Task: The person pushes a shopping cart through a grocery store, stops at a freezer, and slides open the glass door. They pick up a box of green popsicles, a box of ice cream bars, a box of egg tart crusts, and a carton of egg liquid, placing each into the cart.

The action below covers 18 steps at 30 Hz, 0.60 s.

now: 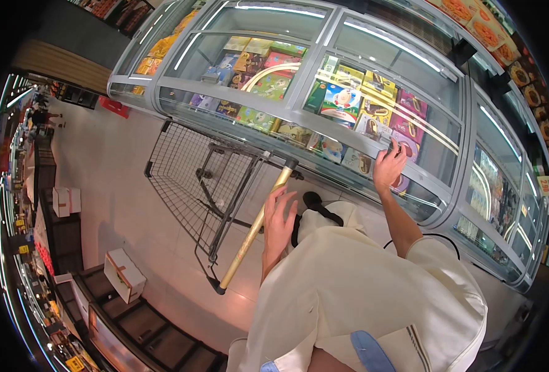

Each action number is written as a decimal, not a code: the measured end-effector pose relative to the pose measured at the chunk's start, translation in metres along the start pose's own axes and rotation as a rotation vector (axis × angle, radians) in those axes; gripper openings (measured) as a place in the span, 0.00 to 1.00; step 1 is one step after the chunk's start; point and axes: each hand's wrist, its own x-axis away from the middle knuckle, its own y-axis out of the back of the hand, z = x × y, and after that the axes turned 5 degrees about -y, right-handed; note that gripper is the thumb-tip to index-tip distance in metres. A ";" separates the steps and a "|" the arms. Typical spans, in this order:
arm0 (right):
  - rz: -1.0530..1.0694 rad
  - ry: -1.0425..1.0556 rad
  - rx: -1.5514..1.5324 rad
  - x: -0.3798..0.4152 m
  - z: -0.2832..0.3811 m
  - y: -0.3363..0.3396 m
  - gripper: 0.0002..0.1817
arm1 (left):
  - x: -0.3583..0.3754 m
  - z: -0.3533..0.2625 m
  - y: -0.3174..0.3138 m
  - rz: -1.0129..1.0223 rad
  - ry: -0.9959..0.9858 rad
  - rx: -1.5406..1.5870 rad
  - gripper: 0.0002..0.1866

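Note:
My right hand [391, 166] is at the metal frame of a glass-topped freezer [324, 121], its fingers curled at the edge of the sliding lid. Through the glass, colourful boxes [342, 104] lie in stacks below and left of that hand. My left hand [278, 220] is beside the gold handle [254, 232] of a wire shopping cart [191, 167], fingers spread and slightly bent. Whether its palm touches the handle cannot be made out. The cart looks unladen and stands along the freezer's side.
More freezer sections run to the right [497, 180] and upper left. A white box [124, 274] sits at the lower left near dark shelving [157, 332]. Another white box [67, 202] is farther up. People are small in the far left aisle.

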 end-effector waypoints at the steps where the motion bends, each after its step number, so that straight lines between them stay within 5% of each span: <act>1: 0.001 0.003 0.006 0.000 0.001 0.000 0.26 | 0.001 0.001 0.003 -0.012 0.009 -0.010 0.13; 18: 0.029 0.051 -0.026 -0.001 -0.008 0.008 0.25 | 0.041 0.024 0.018 -0.152 0.106 -0.150 0.14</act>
